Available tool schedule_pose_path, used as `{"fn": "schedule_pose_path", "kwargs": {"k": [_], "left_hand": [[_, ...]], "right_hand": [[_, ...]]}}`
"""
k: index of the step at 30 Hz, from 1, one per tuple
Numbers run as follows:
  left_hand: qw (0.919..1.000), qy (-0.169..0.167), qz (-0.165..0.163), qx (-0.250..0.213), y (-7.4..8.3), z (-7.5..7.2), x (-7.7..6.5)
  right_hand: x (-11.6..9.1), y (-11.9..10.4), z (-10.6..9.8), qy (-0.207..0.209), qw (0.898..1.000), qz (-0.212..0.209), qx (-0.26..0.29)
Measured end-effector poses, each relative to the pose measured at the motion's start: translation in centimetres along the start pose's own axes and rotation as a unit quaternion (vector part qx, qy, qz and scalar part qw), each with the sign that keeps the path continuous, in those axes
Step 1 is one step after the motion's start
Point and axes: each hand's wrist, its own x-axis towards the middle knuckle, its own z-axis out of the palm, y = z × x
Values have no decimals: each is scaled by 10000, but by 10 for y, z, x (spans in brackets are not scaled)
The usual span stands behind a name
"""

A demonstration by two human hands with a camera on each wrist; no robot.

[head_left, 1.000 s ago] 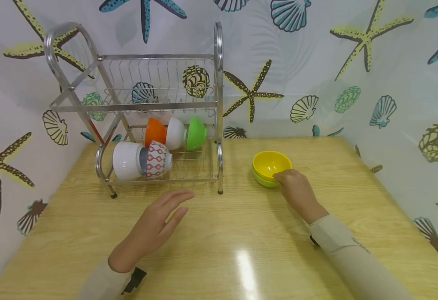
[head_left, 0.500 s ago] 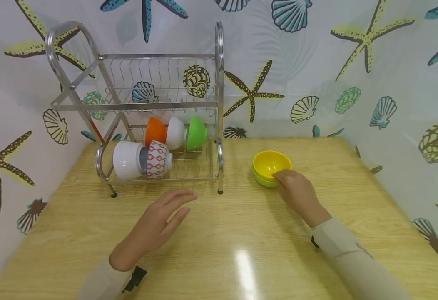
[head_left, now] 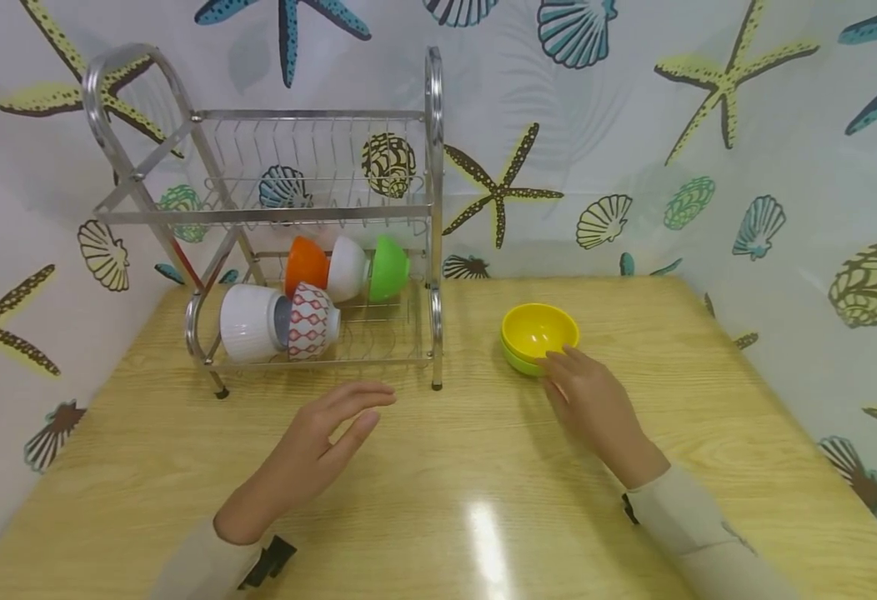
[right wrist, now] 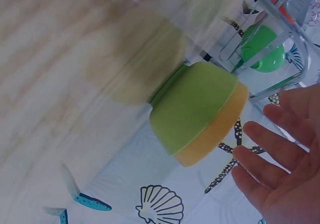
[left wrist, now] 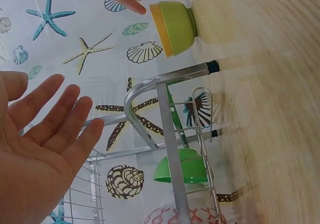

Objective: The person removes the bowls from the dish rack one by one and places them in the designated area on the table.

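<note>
A yellow bowl (head_left: 534, 332) sits nested in a light green bowl (head_left: 515, 362) on the table, right of the rack. Next to the near right rim is my right hand (head_left: 598, 408), fingers loosely extended. In the right wrist view its fingers (right wrist: 265, 144) are spread, with a gap between them and the bowls. Nothing is in my left hand (head_left: 314, 446), which hovers relaxed over the table in front of the rack. The left wrist view shows that palm with its fingers (left wrist: 65, 116) spread.
A two-tier metal dish rack (head_left: 318, 215) stands at the left. Its lower tier holds an orange bowl (head_left: 307, 265), a white bowl (head_left: 347, 268), a green bowl (head_left: 388, 268), a ribbed white bowl (head_left: 248, 323) and a red-patterned bowl (head_left: 309, 321). Patterned sheets (head_left: 543, 242) border the wooden table (head_left: 438, 467).
My right hand has let go of the yellow bowl's rim and its fingers have straightened. The bowls stay nested in place. My left hand has hardly moved.
</note>
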Motion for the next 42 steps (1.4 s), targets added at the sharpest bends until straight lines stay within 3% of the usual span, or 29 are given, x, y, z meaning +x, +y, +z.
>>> {"fn": "schedule_pose_path", "kwargs": {"k": [8,15,22,37,42], "left_hand": [[9989,367,-260,163,-4,-1,5],[9942,911,-522,227,-8,-5,10],[9908,1041,-822,254,-12,-10,15],[9802,1616,-936,653,-32,-36,29],[9782,1598,-1143,669,-32,-43,33]], "right_hand": [[-14,-12,-8,83,9991,-423,-8],[-25,-22,-15,-24,9990,-439,1],[-33,-30,-21,-29,9991,-419,50],[-44,-34,-30,-247,9986,-396,230],[-47,-35,-32,-312,9984,-439,173]]}}
